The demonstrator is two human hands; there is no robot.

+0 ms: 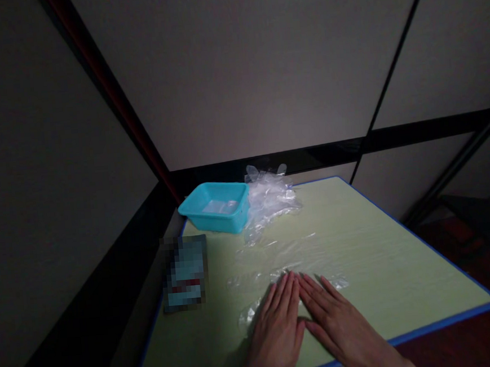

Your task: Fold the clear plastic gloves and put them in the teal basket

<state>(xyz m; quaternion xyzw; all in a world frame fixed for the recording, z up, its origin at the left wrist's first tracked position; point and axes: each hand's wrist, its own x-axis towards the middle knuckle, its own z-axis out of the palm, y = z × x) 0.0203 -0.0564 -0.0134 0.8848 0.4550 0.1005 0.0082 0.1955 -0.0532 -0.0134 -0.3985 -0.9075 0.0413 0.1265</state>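
Film of thin clear plastic (272,260), perhaps a disposable glove, is lying flat on the near half of the table (385,246), partly under the 2 hands that I am watching from a distance. I am judging it as very light and limp, with no stiffness of its own; probably it is sliding easily on a smooth top and clinging to skin, and a hard pull could be tearing it. For taking hold, I am preferring the wrinkled edge beside the left hand (277,322), where small folds are catching the light and could be giving something to pinch. Left hand and right hand (345,322) are both lying palm down, fingers straight and side by side, their tips meeting in a peak. Neither is pinching anything; how hard they are pressing, I cannot tell.

Beyond the film, a loose pile of clear disposable gloves (271,195) is lying just beside a turquoise plastic basin (216,222). Near the left edge, pixelation is hiding a flat rectangular object (188,273). The tabletop is looking pale yellow-green, with blue edging (442,323) running around it. Grey wall panels (257,75) with a black strip (327,154) are enclosing this dim corner.
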